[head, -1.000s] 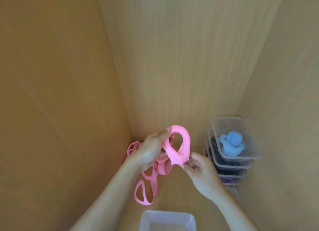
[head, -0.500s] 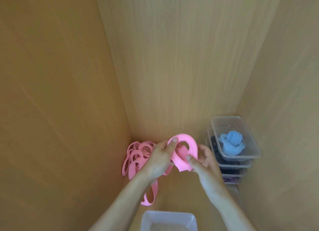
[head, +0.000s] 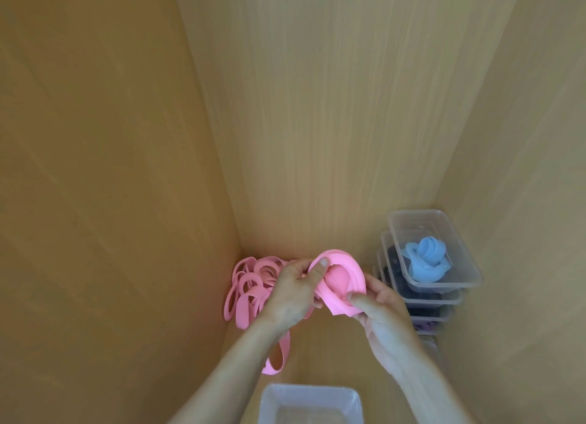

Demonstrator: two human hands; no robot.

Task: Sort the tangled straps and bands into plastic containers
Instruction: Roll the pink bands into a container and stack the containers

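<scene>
The left hand [head: 290, 293] is curled round the coiled pink band [head: 344, 273], its thumb pressed on the coil's upper rim. The right hand [head: 385, 315] pinches the coil's lower edge between thumb and fingers, so the band sits held between the two hands, raised off the worktop [head: 333, 354]. The coil is a flattened oval whose long axis runs from upper left to lower right, from one thumb to the other. From under the left hand a pink strap loop [head: 276, 361] hangs toward the person; I cannot tell whether it is part of the held band or a separate one caught with it. The move probably turns on the empty container [head: 309, 389], which lies straight back toward the person from the hands, its long side running left to right, with bare worktop between it and them. Both hands look about equally near it, and the hanging loop ends just beside its left corner. The pile of pink bands [head: 250, 281] lies just left of the left hand, in the corner against the left wall [head: 126, 201]. On the right, the stack of containers [head: 444, 300], with a blue band [head: 425, 260] in the top one, stands close beside the right hand, so room is tight on both sides and open only toward the person.
</scene>
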